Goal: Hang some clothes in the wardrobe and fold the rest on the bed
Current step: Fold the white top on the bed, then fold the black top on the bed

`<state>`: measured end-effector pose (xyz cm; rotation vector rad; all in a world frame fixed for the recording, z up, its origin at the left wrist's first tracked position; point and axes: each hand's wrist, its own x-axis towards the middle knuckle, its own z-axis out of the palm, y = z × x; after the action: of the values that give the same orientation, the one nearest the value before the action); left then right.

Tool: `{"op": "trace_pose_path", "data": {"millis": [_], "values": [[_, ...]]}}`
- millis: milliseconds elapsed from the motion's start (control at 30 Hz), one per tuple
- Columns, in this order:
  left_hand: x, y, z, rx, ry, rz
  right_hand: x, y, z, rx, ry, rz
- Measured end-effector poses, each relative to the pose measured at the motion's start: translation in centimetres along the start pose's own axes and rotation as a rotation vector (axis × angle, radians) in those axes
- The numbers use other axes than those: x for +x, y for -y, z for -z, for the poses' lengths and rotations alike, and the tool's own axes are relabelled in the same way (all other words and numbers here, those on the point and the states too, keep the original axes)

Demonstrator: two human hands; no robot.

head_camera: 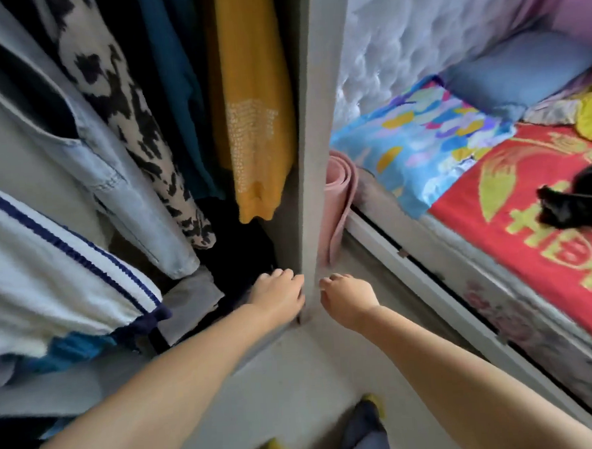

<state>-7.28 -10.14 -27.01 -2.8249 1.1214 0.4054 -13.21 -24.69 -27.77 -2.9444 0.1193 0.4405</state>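
Both hands lower centre, loosely curled, empty: left hand point(280, 293) against wardrobe side panel point(313, 154), right hand point(348, 298) just beside it.

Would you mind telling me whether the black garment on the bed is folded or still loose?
Loose. The black garment lies crumpled in an uneven heap on the red bedspread, with no flat layers or straight edges. Neither hand touches it.

Gold characters on the red bedspread point(529, 246) are illegible.

Empty hands point(279, 294) beside wardrobe point(313, 154)
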Motion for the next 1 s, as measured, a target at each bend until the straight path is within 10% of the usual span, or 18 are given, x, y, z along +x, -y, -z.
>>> {"op": "trace_pose_path", "data": {"millis": [1000], "values": [[15.3, -54.7, 10.9, 0.043, -0.032, -0.727, -35.7, -44.7, 5.8, 0.1, -0.105, -0.881]]}}
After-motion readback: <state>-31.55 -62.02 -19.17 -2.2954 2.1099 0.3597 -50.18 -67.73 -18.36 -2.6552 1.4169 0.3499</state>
